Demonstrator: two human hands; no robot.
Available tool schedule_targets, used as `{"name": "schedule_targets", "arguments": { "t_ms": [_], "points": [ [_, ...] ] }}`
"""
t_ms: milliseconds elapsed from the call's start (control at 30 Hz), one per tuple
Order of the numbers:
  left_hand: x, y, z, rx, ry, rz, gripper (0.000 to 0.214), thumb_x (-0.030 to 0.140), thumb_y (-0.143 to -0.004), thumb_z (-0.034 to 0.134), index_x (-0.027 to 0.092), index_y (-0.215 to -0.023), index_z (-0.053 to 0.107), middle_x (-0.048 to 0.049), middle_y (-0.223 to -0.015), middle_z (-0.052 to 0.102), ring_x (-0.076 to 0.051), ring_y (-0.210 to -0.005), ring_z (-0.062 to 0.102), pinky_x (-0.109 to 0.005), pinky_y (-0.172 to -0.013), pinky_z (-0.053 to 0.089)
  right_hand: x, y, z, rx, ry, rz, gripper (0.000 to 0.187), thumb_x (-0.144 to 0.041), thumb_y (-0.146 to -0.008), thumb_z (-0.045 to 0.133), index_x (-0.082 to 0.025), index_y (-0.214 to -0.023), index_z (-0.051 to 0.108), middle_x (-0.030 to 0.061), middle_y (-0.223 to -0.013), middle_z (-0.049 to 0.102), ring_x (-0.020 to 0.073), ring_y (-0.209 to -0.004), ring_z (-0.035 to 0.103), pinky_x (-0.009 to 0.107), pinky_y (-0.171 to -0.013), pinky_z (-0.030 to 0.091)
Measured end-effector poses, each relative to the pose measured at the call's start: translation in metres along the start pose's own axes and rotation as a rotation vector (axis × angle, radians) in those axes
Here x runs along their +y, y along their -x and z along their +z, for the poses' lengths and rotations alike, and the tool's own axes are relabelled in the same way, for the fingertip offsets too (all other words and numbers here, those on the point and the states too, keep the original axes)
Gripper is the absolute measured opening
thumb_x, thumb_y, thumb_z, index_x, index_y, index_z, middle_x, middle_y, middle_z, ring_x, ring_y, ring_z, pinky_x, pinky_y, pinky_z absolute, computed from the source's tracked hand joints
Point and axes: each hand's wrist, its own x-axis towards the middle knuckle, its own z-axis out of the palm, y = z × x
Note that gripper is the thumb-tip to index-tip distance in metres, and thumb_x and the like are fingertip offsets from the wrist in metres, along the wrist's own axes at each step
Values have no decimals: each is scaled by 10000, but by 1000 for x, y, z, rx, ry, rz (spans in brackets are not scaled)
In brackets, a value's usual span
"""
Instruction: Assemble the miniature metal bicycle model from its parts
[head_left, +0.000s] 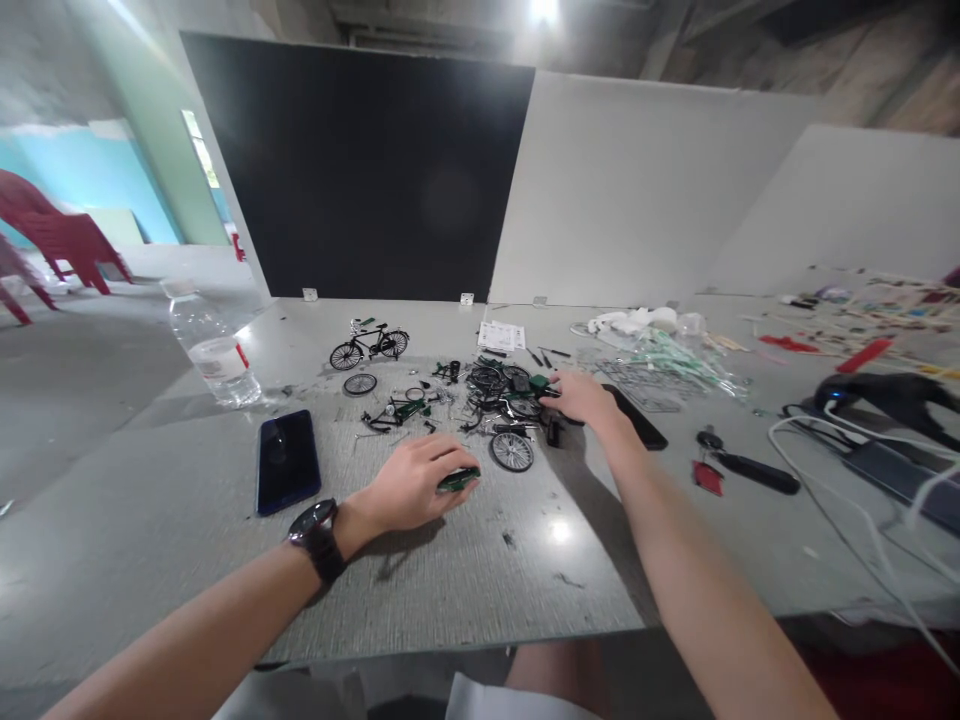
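Observation:
My left hand (416,485), with a black watch on the wrist, rests on the grey table (465,570) and its fingers are curled round a small green bicycle part (459,481). My right hand (581,398) reaches forward into a heap of small black and green model bicycle parts (495,392), its fingers bent down on them; what they grip is hidden. A loose spoked wheel (512,451) lies between the two hands. A finished small black model bicycle (369,344) stands farther back, with another loose wheel (360,384) in front of it.
A dark blue phone (287,460) lies left of my left hand. A plastic water bottle (214,345) stands at the left edge. Clear plastic bags (660,360), a black remote (637,415), white cables (847,480) and a dark device sit to the right. Black and white panels stand behind the table.

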Motion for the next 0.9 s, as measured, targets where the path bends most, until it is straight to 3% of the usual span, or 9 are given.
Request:
{"name": "schedule_targets", "arguments": {
  "t_ms": [100, 233, 333, 433, 500, 600, 733, 800, 900],
  "points": [
    [-1, 0, 0, 3, 6, 4, 208, 327, -970, 535, 191, -1049, 670, -84, -970, 712, -198, -900, 647, -326, -798, 526, -5, 3, -7, -12, 16, 18, 513, -410, -856, 664, -209, -1325, 613, 140, -1267, 669, 300, -1108, 642, 386, -871, 498],
    [-2, 0, 0, 2, -3, 5, 211, 333, -973, 529, 191, -1046, 666, -76, -960, 706, -199, -885, 640, -321, -776, 521, -14, 9, -19, 123, -126, -137, 443, -344, -849, 653, -192, -1265, 661, 140, -1253, 671, 299, -1139, 618, 384, -929, 478],
    [-2, 0, 1, 3, -10, 6, 214, 334, -976, 525, 186, -1044, 664, -71, -966, 705, -201, -889, 637, -322, -784, 519, -30, 18, -27, 156, -573, -253, 428, -373, -899, 564, -192, -1280, 633, 104, -1122, 706, 201, -867, 663, 309, -760, 518],
    [-4, 0, 3, 9, -10, 15, 215, 336, -976, 530, 182, -1044, 663, -71, -976, 704, -201, -893, 639, -321, -792, 516, -47, 27, -31, 14, -1044, -242, 437, -395, -922, 483, -223, -1313, 573, 59, -972, 703, 87, -469, 451, 214, -444, 376],
    [-5, -1, 3, 13, -15, 17, 213, 339, -973, 535, 183, -1043, 662, -70, -977, 703, -199, -887, 640, -317, -787, 515, -55, 29, -32, -90, -1296, -228, 388, -367, -906, 488, -247, -1266, 567, 44, -954, 697, 55, -403, 285, 183, -374, 246],
    [-7, -2, 3, 16, -31, 14, 218, 349, -975, 534, 190, -1056, 659, -67, -970, 702, -200, -902, 644, -316, -795, 513, -61, 26, -30, -171, -1548, -138, 254, -319, -884, 504, -240, -1118, 567, 42, -927, 690, 54, -408, 194, 162, -352, 158],
    [-9, -3, 3, 17, -50, 21, 228, 364, -972, 540, 192, -1066, 654, -64, -971, 701, -197, -909, 644, -305, -784, 509, -61, 19, -21, -140, -1654, 51, 136, -322, -852, 593, -211, -904, 535, 47, -873, 671, 46, -419, 192, 158, -347, 147],
    [-10, -4, 3, 3, -61, 24, 239, 372, -968, 544, 183, -1065, 655, -65, -974, 699, -195, -901, 643, -303, -781, 509, -60, 16, -15, -82, -1629, 57, 201, -298, -789, 683, -211, -899, 539, 34, -871, 667, 37, -425, 208, 156, -360, 158],
    [-10, -5, 2, -7, -60, 24, 256, 381, -973, 536, 174, -1062, 656, -63, -984, 698, -189, -905, 640, -291, -780, 505, -56, 13, -7, -15, -1428, 6, 286, -412, -776, 718, -223, -946, 587, 0, -769, 631, 53, -423, 226, 179, -374, 165]
  ]
}}
